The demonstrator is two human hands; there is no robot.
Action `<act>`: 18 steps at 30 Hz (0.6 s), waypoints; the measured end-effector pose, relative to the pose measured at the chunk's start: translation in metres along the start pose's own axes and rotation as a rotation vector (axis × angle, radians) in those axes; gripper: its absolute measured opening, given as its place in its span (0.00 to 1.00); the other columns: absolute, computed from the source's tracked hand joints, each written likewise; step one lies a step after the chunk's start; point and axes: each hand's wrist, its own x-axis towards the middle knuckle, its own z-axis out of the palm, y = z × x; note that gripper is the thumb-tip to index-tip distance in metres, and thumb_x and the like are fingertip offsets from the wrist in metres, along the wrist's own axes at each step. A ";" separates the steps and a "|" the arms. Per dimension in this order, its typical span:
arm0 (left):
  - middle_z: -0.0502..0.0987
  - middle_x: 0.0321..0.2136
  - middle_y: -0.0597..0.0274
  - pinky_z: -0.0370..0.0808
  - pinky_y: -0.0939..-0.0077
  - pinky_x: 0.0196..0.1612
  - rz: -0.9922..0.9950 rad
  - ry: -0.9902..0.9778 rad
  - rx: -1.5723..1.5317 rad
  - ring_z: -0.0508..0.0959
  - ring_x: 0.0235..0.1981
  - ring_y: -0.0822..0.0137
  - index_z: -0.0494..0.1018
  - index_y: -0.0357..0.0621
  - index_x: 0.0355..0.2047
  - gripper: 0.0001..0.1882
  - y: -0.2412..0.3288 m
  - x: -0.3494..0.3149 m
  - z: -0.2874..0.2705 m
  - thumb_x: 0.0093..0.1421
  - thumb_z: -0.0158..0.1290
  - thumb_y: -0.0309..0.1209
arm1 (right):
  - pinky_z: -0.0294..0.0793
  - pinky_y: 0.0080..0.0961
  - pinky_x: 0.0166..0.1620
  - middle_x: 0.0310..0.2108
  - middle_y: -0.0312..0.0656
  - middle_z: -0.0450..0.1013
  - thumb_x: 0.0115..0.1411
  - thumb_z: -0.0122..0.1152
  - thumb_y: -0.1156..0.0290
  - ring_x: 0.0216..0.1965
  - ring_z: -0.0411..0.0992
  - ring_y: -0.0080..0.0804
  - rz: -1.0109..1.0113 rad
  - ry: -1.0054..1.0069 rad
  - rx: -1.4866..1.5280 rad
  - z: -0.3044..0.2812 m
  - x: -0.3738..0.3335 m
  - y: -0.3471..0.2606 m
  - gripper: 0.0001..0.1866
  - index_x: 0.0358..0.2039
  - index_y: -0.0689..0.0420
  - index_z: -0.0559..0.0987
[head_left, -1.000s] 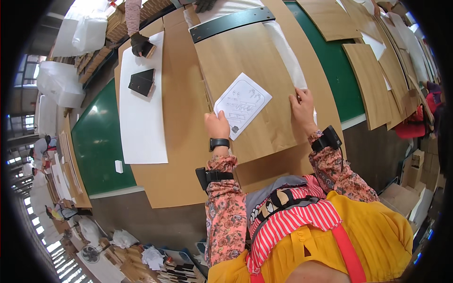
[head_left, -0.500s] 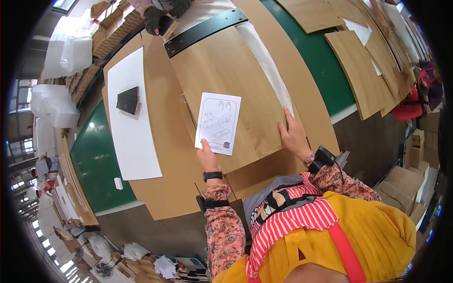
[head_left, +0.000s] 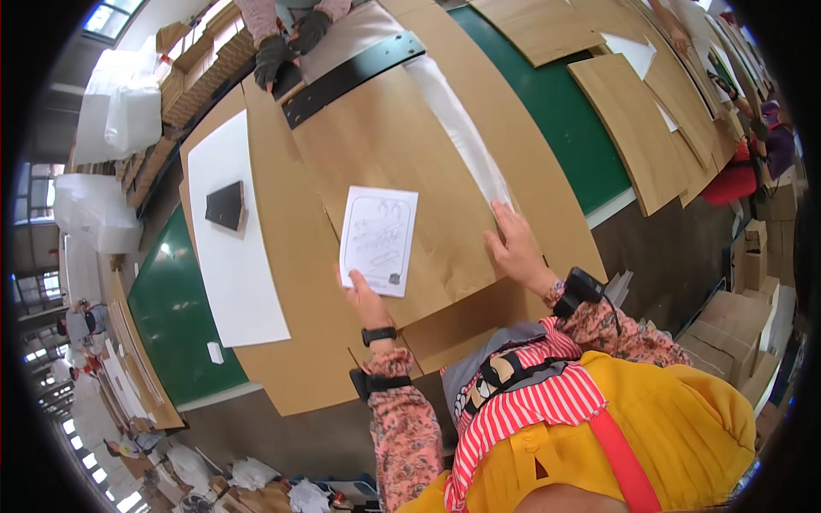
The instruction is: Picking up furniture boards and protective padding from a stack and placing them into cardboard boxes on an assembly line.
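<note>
In my left hand [head_left: 368, 299] is a white printed leaflet [head_left: 378, 241] with line drawings. I pinch its lower left edge with my thumb on top, and it lies over a light wood-grain panel [head_left: 410, 145]. My right hand [head_left: 520, 252] rests at the panel's right side, fingers stretched out against the edge of a white foam sheet [head_left: 462, 124]. Across the panel's far end runs a black strip [head_left: 352, 79] with holes. Cardboard [head_left: 295, 222] spreads beneath the panel.
A co-worker's dark-gloved hands [head_left: 291, 51] are at the black strip's far left. On a white sheet [head_left: 248, 291] at left lies a dark block [head_left: 225, 205]. More wood-grain panels [head_left: 616, 128] lie on the green table [head_left: 547, 94] at right.
The whole view has shifted, so the panel, leaflet and black strip sit lower and further left in the picture. The leaflet stays in my left hand; my right hand stays by the panel's edge.
</note>
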 end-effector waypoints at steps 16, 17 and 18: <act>0.78 0.50 0.51 0.79 0.68 0.51 -0.228 -0.254 -0.085 0.82 0.46 0.61 0.68 0.34 0.58 0.19 0.024 -0.110 -0.088 0.70 0.50 0.30 | 0.74 0.20 0.46 0.49 0.37 0.73 0.64 0.55 0.80 0.44 0.71 0.20 0.370 -0.084 1.145 0.059 0.094 -0.056 0.27 0.64 0.62 0.67; 0.80 0.46 0.52 0.79 0.69 0.50 -0.258 -0.107 -0.091 0.82 0.43 0.61 0.71 0.34 0.55 0.17 0.024 -0.088 -0.127 0.70 0.51 0.30 | 0.74 0.21 0.46 0.48 0.37 0.73 0.64 0.55 0.80 0.43 0.71 0.21 0.334 -0.102 1.057 0.070 0.112 -0.051 0.27 0.64 0.61 0.67; 0.80 0.46 0.52 0.79 0.69 0.49 -0.249 0.018 -0.099 0.82 0.42 0.62 0.72 0.34 0.54 0.17 0.014 -0.063 -0.178 0.69 0.52 0.31 | 0.74 0.22 0.46 0.47 0.38 0.74 0.64 0.56 0.80 0.42 0.72 0.22 0.294 -0.111 0.964 0.082 0.128 -0.048 0.27 0.64 0.60 0.67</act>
